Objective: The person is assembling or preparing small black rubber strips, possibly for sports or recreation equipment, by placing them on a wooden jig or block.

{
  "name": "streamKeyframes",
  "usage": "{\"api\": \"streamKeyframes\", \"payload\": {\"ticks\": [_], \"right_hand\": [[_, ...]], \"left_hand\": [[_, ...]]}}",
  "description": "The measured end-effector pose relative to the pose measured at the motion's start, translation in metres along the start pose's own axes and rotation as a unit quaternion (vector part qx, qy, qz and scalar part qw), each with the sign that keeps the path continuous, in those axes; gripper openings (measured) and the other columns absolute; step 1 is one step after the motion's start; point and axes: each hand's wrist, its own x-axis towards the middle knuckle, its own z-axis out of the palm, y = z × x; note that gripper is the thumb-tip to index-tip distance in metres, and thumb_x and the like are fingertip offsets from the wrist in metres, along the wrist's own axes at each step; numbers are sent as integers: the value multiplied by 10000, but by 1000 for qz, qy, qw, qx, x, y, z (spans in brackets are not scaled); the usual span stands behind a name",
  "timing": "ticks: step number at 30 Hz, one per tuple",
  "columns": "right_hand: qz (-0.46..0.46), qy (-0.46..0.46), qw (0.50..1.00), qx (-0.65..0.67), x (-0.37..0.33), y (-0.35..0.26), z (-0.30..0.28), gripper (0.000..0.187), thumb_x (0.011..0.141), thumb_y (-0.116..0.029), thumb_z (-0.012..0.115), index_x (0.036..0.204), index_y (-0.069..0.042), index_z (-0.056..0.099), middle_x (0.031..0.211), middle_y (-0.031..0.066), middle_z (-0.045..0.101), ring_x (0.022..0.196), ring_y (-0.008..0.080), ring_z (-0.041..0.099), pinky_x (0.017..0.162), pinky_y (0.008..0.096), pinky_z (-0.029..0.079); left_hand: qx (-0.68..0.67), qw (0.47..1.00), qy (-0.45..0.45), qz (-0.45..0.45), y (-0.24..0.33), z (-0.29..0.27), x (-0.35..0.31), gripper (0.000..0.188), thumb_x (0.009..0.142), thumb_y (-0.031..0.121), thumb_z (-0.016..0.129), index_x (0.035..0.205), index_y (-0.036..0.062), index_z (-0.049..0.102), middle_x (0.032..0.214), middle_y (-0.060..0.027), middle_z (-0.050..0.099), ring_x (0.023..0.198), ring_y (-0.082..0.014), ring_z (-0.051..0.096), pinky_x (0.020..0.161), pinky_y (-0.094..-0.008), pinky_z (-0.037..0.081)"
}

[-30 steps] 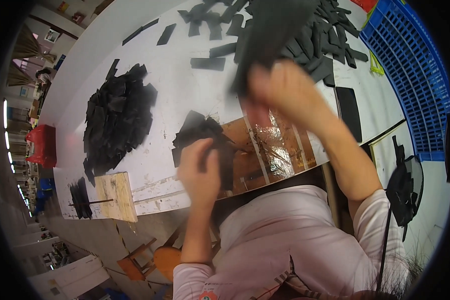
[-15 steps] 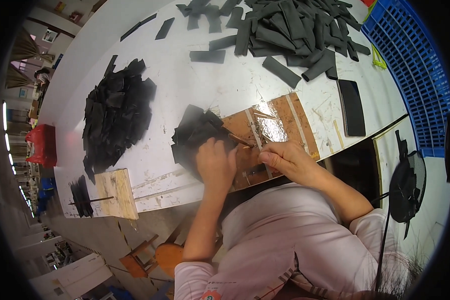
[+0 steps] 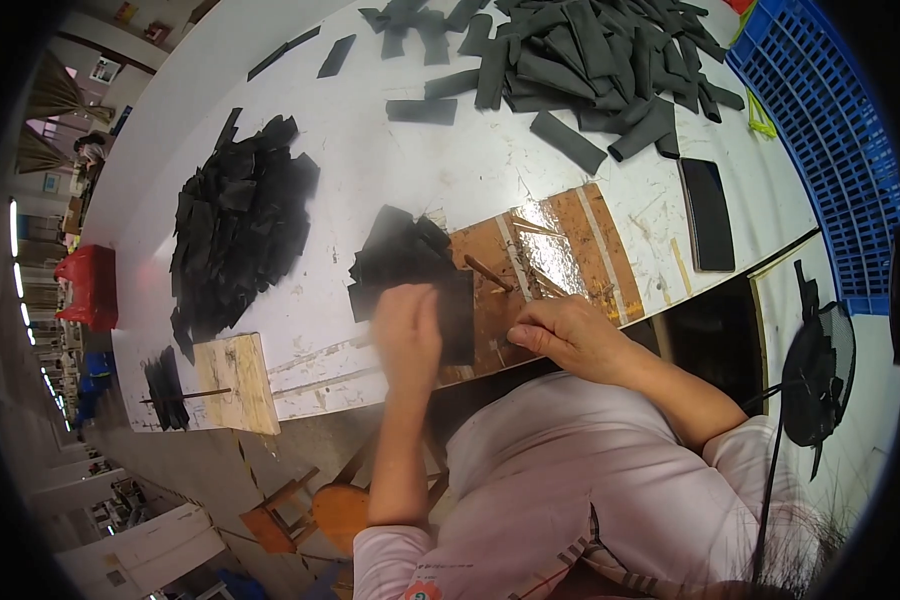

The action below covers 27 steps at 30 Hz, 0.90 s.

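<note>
My left hand (image 3: 407, 335) is smeared by motion over the near edge of a loose stack of flat black fabric pieces (image 3: 402, 248). Whether it touches them is unclear. One dark piece (image 3: 457, 325) lies beside that hand, partly over a brown board (image 3: 602, 255). My right hand (image 3: 570, 338) is at the board's near edge, fingers curled and thumb pressed in. Whatever is between those fingertips is hidden. A thin brown stick (image 3: 488, 273) slants up from the board between my hands, and light strips cross the board.
Left stands a tall black fabric heap (image 3: 240, 220); far right lies a pile of dark folded tubes (image 3: 595, 60). A phone (image 3: 706, 215) and a blue plastic basket (image 3: 820, 130) are right. A wooden block (image 3: 238, 383) with a rod through black pieces (image 3: 165, 390) sits near left.
My left hand has drawn back a little toward the left, uncovering a dark piece on the board. My right hand has shifted slightly left and nearer me.
</note>
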Motion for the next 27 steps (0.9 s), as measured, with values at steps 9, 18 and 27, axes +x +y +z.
{"api": "streamKeyframes", "payload": {"ticks": [9,18,27], "right_hand": [[22,6,998,-56,-5,17,3,283,807,-242,524,714,25,530,663,186,526,682,352,520,596,414,394],[44,11,997,-67,-10,26,2,219,806,-197,539,755,15,555,652,170,554,617,315,544,552,366,412],[36,14,998,-48,-8,28,4,255,797,-227,536,715,15,532,681,185,547,667,360,537,577,419,405]], "left_hand": [[60,991,-79,88,10,22,-34,176,650,33,619,795,-4,526,773,-130,511,713,-296,519,593,-350,430],[250,962,-109,15,31,47,-24,217,682,186,614,709,55,443,716,-110,442,673,-272,505,547,-354,429],[127,987,-94,18,9,32,-20,85,717,13,552,712,11,467,706,-145,478,640,-327,501,538,-391,393]]}}
